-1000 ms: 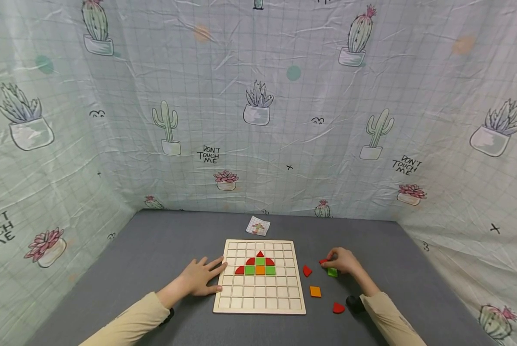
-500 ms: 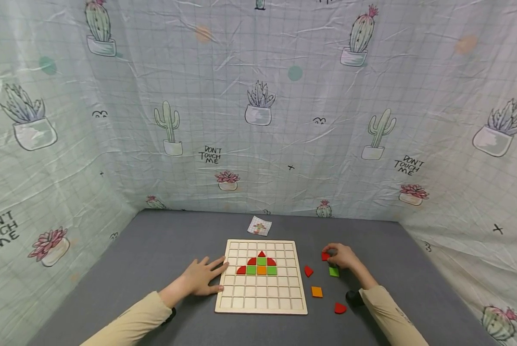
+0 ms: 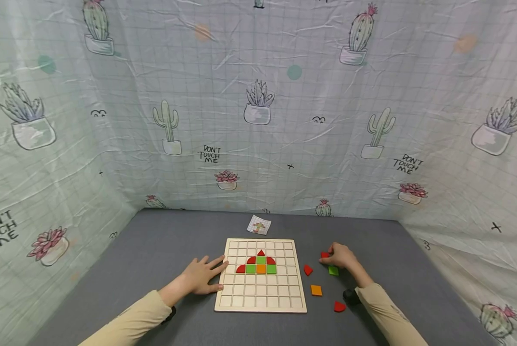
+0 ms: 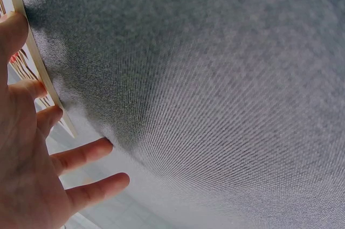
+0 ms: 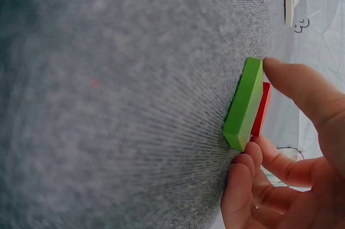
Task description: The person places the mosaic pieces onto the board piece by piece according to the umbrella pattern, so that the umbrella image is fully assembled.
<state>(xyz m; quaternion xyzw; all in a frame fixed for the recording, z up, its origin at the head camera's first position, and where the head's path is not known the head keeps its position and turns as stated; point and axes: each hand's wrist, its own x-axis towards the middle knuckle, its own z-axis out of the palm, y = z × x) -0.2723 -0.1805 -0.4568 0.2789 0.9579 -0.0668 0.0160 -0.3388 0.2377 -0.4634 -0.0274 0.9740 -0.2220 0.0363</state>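
Note:
My left hand [image 3: 199,277] rests with spread fingers on the left edge of a pale wooden grid board [image 3: 260,291]. In the left wrist view, its thumb and some fingers touch the board's rim [image 4: 40,70], and two fingers reach past it. My right hand [image 3: 341,256] is right of the board, thumb and fingers curled round a red tile [image 3: 324,254] low over the table. In the right wrist view, a green square tile [image 5: 245,105] partly hides this red tile [image 5: 261,110], whose shape is unclear. The index fingertip meets its lower end.
Red, green and orange tiles [image 3: 261,269] form a pattern on the board. Loose on the grey table [image 3: 176,235] lie two red rounded tiles [image 3: 339,306] and an orange square [image 3: 316,290]. A small pattern card [image 3: 258,225] lies behind the board.
The red tile at my right hand has shifted slightly away from me, and the thumb and fingers have changed position around it. My left hand stays on the board's edge.

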